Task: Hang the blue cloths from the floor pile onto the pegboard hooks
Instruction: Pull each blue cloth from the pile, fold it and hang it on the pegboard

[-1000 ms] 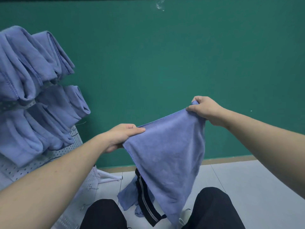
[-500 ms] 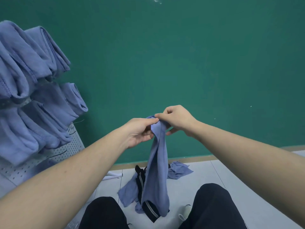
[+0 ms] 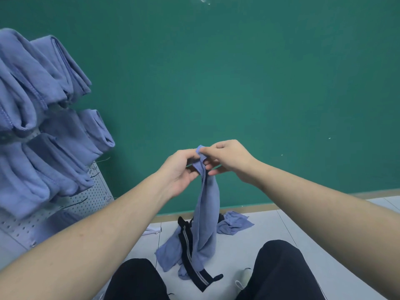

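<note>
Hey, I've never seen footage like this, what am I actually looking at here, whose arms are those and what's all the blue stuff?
There is no machine: the camera sits on a person's head, looking forward and down at their own arms. The left hand and right hand together pinch the top of one blue cloth, which hangs down folded. More blue cloths lie on the floor with a black striped strap. At left, folded cloths hang on a white pegboard. The dark shapes below are the person's knees.
</note>
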The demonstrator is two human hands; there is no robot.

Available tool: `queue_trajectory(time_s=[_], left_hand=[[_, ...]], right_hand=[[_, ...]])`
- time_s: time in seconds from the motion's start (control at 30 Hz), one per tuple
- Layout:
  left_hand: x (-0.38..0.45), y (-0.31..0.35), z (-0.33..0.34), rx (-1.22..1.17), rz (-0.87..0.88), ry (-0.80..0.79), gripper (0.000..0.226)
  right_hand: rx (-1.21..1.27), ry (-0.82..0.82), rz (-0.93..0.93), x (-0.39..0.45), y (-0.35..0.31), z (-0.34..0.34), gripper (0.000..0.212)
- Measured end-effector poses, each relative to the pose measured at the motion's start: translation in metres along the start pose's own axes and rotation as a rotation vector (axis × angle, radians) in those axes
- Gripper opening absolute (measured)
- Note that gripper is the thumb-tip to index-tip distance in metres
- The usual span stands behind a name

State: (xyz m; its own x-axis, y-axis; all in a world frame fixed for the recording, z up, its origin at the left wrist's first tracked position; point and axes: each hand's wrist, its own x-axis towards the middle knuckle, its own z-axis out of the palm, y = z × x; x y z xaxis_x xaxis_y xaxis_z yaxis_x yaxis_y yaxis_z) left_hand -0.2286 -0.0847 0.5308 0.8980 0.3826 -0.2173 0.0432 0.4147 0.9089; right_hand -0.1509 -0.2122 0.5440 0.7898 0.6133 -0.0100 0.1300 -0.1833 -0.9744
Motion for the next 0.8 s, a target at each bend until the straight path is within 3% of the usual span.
queue_trajectory(time_s=[0.13, 0.3, 0.43, 0.67, 0.8], left_hand=[[-0.005, -0.01, -0.002, 0.016, 0.094, -0.071, 0.045], [-0.001, -0.015, -0.004, -0.058, 0.134, 0.126, 0.023], [-0.001, -0.021, -0.001, 0.044, 0.235, 0.247, 0.018], [-0.004, -0.028, 0.002, 0.261, 0.315, 0.251, 0.016], [-0.01, -0.03, 0.005, 0.263, 0.344, 0.23, 0.011]], right_hand=[[0.091, -0.02, 0.042, 0.0, 0.0, -0.006, 0.021], [0.151, -0.029, 0.073, -0.002, 0.004, -0.01, 0.013], [0.141, -0.056, 0.073, -0.002, 0.006, -0.007, 0.016], [0.224, -0.045, 0.143, -0.002, 0.008, -0.003, 0.012], [0.315, -0.036, 0.213, -0.003, 0.009, -0.004, 0.014]])
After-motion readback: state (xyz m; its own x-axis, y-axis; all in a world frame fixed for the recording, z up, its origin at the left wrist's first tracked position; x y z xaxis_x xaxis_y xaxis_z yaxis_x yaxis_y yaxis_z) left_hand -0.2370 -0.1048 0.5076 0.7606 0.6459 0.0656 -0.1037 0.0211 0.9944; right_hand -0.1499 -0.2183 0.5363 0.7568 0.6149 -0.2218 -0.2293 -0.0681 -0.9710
